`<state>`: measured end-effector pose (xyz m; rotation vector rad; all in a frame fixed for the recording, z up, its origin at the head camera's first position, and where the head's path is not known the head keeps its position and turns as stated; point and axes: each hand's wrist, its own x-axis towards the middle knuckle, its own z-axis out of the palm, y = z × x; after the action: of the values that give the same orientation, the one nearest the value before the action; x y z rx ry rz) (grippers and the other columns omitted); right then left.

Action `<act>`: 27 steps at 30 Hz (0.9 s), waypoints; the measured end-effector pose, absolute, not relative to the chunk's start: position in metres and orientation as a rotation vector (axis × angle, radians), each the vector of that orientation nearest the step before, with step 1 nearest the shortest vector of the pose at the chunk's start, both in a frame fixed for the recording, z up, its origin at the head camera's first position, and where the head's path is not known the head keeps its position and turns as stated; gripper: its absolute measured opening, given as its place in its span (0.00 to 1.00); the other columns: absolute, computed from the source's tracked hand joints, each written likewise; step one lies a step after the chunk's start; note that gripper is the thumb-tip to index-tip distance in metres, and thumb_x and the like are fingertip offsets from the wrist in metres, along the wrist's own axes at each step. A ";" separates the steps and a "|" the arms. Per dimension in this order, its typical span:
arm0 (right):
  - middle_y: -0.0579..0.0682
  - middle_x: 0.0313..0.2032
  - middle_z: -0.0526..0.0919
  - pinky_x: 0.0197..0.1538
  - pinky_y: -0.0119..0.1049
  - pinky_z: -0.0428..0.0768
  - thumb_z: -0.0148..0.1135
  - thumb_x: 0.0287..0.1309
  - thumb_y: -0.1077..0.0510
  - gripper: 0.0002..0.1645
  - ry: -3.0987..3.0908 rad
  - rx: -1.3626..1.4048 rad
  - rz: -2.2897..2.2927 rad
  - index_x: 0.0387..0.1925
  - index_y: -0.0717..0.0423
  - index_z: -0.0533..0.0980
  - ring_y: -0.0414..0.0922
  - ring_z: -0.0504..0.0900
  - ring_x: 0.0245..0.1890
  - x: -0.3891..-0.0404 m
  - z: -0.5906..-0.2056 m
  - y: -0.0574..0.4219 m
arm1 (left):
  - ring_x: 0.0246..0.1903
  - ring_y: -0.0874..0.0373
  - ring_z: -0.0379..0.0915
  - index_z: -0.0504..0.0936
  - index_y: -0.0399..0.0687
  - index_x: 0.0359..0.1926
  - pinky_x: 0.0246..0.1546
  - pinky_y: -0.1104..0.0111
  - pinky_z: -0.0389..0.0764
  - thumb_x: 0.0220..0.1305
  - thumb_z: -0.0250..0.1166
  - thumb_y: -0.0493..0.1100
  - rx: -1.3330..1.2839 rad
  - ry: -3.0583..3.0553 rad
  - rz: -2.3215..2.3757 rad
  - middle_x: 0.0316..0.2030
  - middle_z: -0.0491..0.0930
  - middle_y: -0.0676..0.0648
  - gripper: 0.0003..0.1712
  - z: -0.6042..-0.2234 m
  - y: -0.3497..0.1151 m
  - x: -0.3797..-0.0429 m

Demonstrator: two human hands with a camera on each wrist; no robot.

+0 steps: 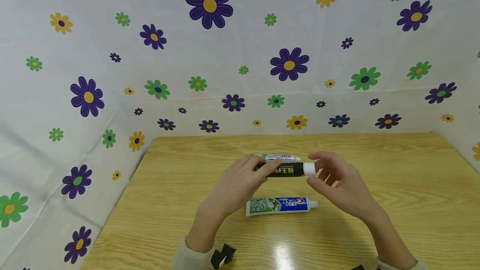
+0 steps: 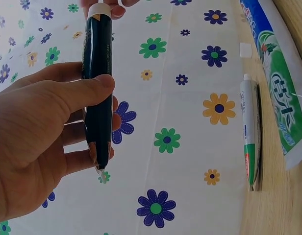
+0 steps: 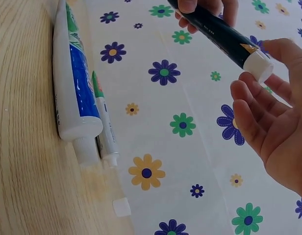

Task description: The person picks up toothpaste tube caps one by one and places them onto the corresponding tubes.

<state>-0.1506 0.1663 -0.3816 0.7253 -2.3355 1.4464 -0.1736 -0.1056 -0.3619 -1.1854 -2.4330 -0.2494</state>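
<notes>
My left hand (image 1: 240,180) grips a dark toothpaste tube (image 1: 288,170) with gold lettering, holding it level above the table. In the left wrist view, the thumb lies across the front of the tube (image 2: 98,58) and the fingers curl behind it. The tube's white cap (image 1: 309,169) points toward my right hand (image 1: 337,182). That hand's thumb and fingers are spread loosely around the cap, with fingertips close to it in the right wrist view (image 3: 283,112). Below the dark tube lies a larger green, blue and white toothpaste tube (image 1: 279,206).
Behind the dark tube, a small white and green tube (image 1: 281,158) lies on the wooden table (image 1: 180,220). A small white cap (image 3: 121,207) sits near the tubes' nozzle ends. White flower-printed cloth (image 1: 240,41) hangs at the back and sides.
</notes>
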 end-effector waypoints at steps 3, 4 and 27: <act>0.48 0.36 0.82 0.25 0.31 0.78 0.67 0.54 0.74 0.26 -2.329 0.766 1.442 0.54 0.59 0.74 0.38 0.79 0.25 -0.151 -0.382 0.167 | 0.44 0.54 0.80 0.70 0.60 0.67 0.44 0.63 0.83 0.64 0.69 0.39 -1.185 -2.433 -0.248 0.48 0.80 0.48 0.33 -0.362 -0.107 -0.173; 0.49 0.36 0.83 0.25 0.31 0.78 0.66 0.54 0.74 0.25 -2.330 0.771 1.447 0.53 0.59 0.74 0.39 0.79 0.25 -0.151 -0.382 0.167 | 0.44 0.54 0.80 0.70 0.60 0.67 0.44 0.63 0.83 0.64 0.69 0.39 -1.184 -2.433 -0.245 0.48 0.80 0.48 0.33 -0.362 -0.107 -0.173; 0.47 0.40 0.81 0.27 0.31 0.78 0.65 0.61 0.67 0.19 -2.394 0.629 1.405 0.54 0.58 0.75 0.39 0.79 0.28 -0.151 -0.381 0.164 | 0.51 0.51 0.77 0.68 0.61 0.69 0.53 0.58 0.80 0.64 0.68 0.34 -1.171 -2.438 -0.223 0.49 0.78 0.47 0.36 -0.360 -0.109 -0.172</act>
<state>-0.1509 0.1636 -0.3805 0.6293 -2.3945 1.4048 -0.1716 -0.1085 -0.3598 -1.1712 -2.4380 -0.2228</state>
